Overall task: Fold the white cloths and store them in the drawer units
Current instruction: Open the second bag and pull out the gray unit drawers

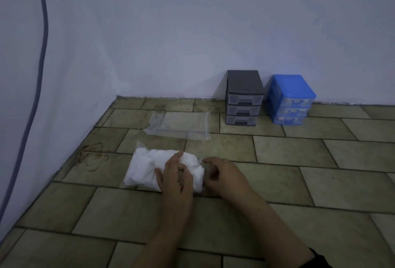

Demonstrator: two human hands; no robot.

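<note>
Bundle of white cloths [149,171] — lying on the tiled floor [277,182] inside a clear plastic bag, near the left wall.
Left hand [174,176] — resting on top of the bundle, fingers [181,169] curled into the cloth at the bag's right end.
Right hand [224,176] — at the bag's open right edge, fingers bent and pinching the plastic; exact grip partly hidden.
Second clear plastic bag [179,125] — flat on the floor beyond the bundle, apart from it.
Grey drawer unit [243,98] — three clear-fronted drawers, all closed, against the back wall.
Blue drawer unit [290,99] — three drawers, just right of the grey one, not touching.
Cable [40,53] — hanging down the left wall.
</note>
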